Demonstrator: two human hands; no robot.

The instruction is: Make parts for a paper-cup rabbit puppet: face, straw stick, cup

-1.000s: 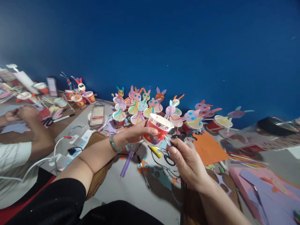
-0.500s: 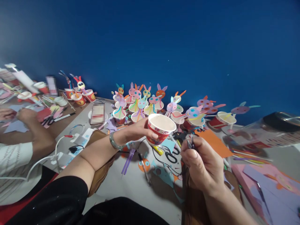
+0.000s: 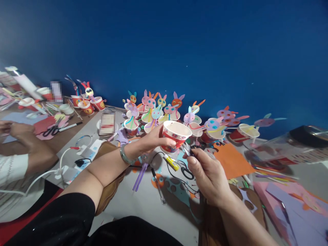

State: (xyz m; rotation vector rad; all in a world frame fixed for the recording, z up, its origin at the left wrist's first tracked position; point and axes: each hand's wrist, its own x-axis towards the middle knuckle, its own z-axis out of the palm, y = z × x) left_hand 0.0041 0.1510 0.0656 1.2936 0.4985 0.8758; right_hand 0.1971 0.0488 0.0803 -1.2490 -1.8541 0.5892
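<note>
My left hand [image 3: 160,138] is wrapped round a red-and-white paper cup [image 3: 172,138], thumb across its front, its open mouth tilted up. Close to the cup's right side, my right hand [image 3: 208,176] is closed on scissors [image 3: 188,150], their pointed metal blades toward the cup wall; the fingers hide most of the handles. Whether the tips touch the cup I cannot tell. Below the hands lie a yellow glue tube [image 3: 171,162], black scissor handles [image 3: 187,173], a pen [image 3: 158,186] and purple strips [image 3: 140,177].
Behind stand several paper cups with rabbit-faced paper figures [image 3: 156,112] against the blue wall [image 3: 164,44]. To the right are an orange sheet [image 3: 232,160], a clear bottle [image 3: 284,147] and coloured paper [image 3: 294,205]. Left are a power strip [image 3: 89,155] and another person's hands [image 3: 22,131].
My right hand has moved left with the scissors, bringing the blades close to the cup. The cup has risen slightly and stays in my left hand.
</note>
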